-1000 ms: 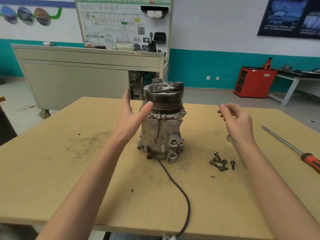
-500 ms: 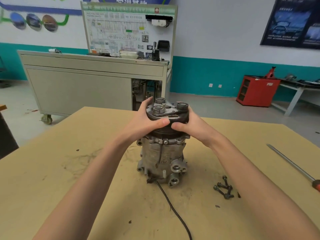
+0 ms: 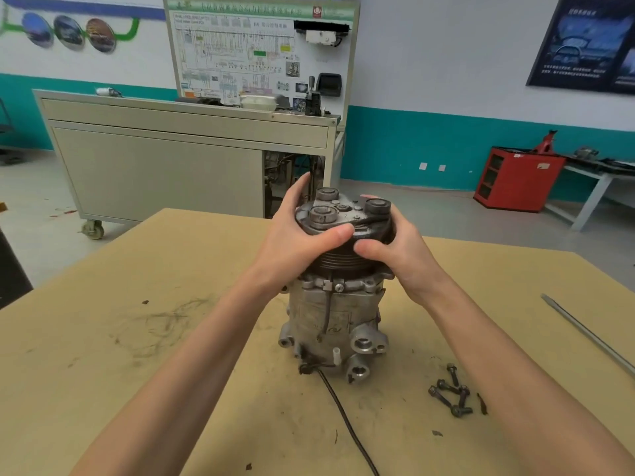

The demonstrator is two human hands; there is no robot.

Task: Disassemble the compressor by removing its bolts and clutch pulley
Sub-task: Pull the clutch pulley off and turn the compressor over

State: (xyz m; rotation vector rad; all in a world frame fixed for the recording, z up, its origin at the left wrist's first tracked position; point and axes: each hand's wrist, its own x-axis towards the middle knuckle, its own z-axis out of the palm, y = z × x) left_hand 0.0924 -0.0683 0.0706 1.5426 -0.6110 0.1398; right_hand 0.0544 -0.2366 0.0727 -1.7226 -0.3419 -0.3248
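1 compressor [image 3: 333,321] upright on table [image 3: 137,372]. L hand [image 3: 295,242], R hand [image 3: 402,255] both curled round 1 pulley [image 3: 338,261] on top. 5 loose bolts [image 3: 450,395] nearby, 1 screwdriver [image 3: 584,333] right.

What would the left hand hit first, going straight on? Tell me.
The pulley, which the left hand grips; its thumb points toward the thumb of the right hand, probably next.

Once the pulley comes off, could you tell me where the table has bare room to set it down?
The widest bare patch is the table left of the compressor, scuffed but free. A narrower strip lies between the bolts and the screwdriver. It is crowded around the bolts and along the cable at the near middle.
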